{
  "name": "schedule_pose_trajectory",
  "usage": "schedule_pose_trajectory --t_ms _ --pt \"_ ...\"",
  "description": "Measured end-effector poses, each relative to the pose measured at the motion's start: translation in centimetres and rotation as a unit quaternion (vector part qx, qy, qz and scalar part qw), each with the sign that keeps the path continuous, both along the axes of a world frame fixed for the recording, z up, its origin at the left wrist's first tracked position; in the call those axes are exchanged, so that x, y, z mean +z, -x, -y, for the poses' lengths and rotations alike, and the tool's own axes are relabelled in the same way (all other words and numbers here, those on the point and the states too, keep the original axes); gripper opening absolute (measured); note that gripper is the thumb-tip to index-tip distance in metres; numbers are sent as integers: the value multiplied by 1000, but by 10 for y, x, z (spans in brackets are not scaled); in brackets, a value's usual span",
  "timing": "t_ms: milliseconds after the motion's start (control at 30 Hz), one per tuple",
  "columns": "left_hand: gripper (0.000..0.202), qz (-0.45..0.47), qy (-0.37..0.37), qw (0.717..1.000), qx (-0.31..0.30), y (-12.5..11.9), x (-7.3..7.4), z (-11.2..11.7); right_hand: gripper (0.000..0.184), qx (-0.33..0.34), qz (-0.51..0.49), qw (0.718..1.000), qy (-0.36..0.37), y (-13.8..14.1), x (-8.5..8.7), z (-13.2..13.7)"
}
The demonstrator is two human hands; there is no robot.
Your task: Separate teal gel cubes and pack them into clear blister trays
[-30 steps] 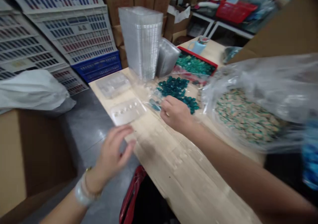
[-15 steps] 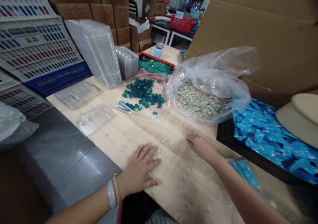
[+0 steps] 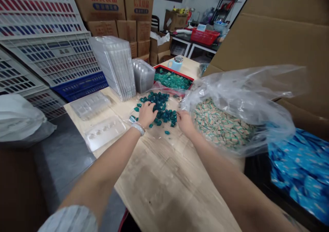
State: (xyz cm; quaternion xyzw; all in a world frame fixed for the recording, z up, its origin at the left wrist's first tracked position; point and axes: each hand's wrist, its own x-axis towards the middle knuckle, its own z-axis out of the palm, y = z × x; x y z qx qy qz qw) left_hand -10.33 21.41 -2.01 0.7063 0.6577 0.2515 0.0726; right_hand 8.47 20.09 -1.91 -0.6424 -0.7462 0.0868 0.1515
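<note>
- A loose pile of teal sweets (image 3: 161,105) was seen on a clear plastic sheet (image 3: 156,133) spread over the far part of the wooden table (image 3: 164,180).
- The left hand (image 3: 147,113) was laid on the near left edge of the pile, back upward, with its fingers pushed in among the sweets; whether anything was pinched could not be told.
- A pale bracelet (image 3: 138,127) was worn on that wrist.
- The right hand (image 3: 185,121) was placed at the near right edge of the pile, fingertips touching the sweets; its grasp was likewise hidden and could not be judged.
- Just right of that hand, a big clear bag (image 3: 239,98) of beige-and-green wrapped sweets was standing open.
- Behind the pile, a red tray (image 3: 173,71) filled with more teal sweets was set, and a light blue mug (image 3: 177,64) beyond it.
- To the left of the pile, a tall stack of clear trays (image 3: 115,66) and a shorter stack (image 3: 143,74) were stood side by side.
- Two flat clear moulded trays (image 3: 104,132) were laid near the table's left edge.
- Blue wrapped sweets (image 3: 303,170) were heaped at the far right, below a cardboard panel (image 3: 277,39).
</note>
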Motion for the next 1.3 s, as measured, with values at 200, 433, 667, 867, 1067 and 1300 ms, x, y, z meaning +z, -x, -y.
schedule_pose_trajectory --t_ms 200,433,667,867,1067,1300 --pt "43 -61 89 993 42 -13 -12 -31 34 -1 24 999 30 14 -20 -19" --pt "26 4 2 1000 -5 -4 -15 -26 31 -17 -27 999 -12 14 -22 -24" --pt "34 287 50 956 35 1 10 -33 20 26 -20 998 47 28 -22 -98" --pt "18 624 245 737 85 -7 15 -15 15 8 -50 998 33 25 -30 -99" --pt "16 669 267 691 60 -28 23 14 27 3 -129 991 -33 16 -8 -34" --pt "24 684 340 645 2 -77 21 74 18 -3 -178 975 -136 -9 6 89"
